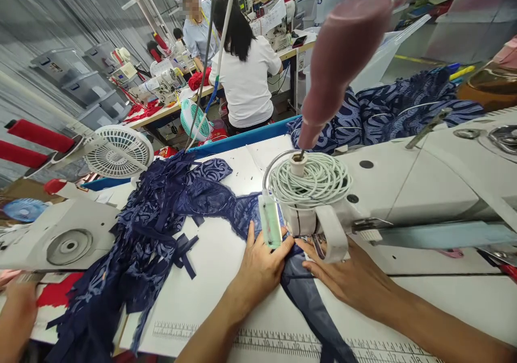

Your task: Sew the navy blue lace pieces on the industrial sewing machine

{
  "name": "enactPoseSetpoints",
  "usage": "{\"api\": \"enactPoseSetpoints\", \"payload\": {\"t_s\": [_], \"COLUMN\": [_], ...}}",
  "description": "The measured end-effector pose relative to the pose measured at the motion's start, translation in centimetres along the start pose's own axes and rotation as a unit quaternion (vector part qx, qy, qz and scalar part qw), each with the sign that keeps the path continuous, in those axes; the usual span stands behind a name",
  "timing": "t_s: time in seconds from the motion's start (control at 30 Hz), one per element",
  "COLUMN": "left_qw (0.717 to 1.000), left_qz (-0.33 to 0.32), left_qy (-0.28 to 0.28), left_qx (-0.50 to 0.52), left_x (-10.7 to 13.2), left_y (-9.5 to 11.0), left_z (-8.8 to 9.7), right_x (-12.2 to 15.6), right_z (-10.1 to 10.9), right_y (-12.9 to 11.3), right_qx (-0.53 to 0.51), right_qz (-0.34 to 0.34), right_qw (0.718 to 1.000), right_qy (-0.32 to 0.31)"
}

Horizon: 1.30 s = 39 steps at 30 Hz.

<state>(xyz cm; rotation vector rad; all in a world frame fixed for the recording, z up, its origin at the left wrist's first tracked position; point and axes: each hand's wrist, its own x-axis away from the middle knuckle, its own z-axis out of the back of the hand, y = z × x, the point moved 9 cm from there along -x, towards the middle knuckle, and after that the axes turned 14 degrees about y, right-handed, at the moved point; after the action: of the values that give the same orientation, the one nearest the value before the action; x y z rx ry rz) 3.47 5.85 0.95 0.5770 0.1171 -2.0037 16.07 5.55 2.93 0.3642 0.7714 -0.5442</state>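
Note:
A navy lace bra piece (208, 197) lies across the white sewing table and runs under the head of a sewing machine (399, 174). My left hand (260, 263) rests flat on the lace left of the needle area, fingers stretched and thumb pointing right. My right hand (347, 271) lies on the fabric at the other side, fingers extended toward the left thumb and partly behind the machine's white guard. Between the hands a sheer navy strip (309, 293) trails toward the front edge. A small lit lamp (270, 220) hides part of the stitching spot.
A heap of navy lace pieces (149, 234) hangs over the table's left side. Mint cord (309, 180) and a pink-handled screwdriver (343, 56) top the machine. Printed ruler markings (274, 341) line the front. A co-worker's hand (18, 309) is at far left; other people sit beyond.

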Motion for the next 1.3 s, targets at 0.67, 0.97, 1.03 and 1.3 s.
{"api": "enactPoseSetpoints", "payload": {"t_s": [0.67,0.97,1.03,1.3], "left_qw": [1.0,0.999,1.0,1.0], "left_qz": [-0.004,0.011,0.015,0.026], "left_qy": [0.012,0.008,0.01,0.012], "left_qx": [0.028,0.037,0.019,-0.005], "left_x": [-0.8,-1.0,-1.1,-1.7], "left_y": [-0.3,-1.1,-1.3,-1.7], "left_z": [0.6,0.7,0.7,0.6], "right_x": [1.3,0.9,0.5,-0.6], "right_z": [-0.1,0.3,0.2,0.9], "right_y": [-0.5,-0.5,-0.7,-0.6], "right_qx": [-0.093,-0.079,-0.082,-0.115], "right_qz": [-0.041,-0.036,-0.022,-0.018], "right_qw": [0.994,0.996,0.996,0.993], "right_qy": [-0.031,-0.032,-0.04,-0.006]}}
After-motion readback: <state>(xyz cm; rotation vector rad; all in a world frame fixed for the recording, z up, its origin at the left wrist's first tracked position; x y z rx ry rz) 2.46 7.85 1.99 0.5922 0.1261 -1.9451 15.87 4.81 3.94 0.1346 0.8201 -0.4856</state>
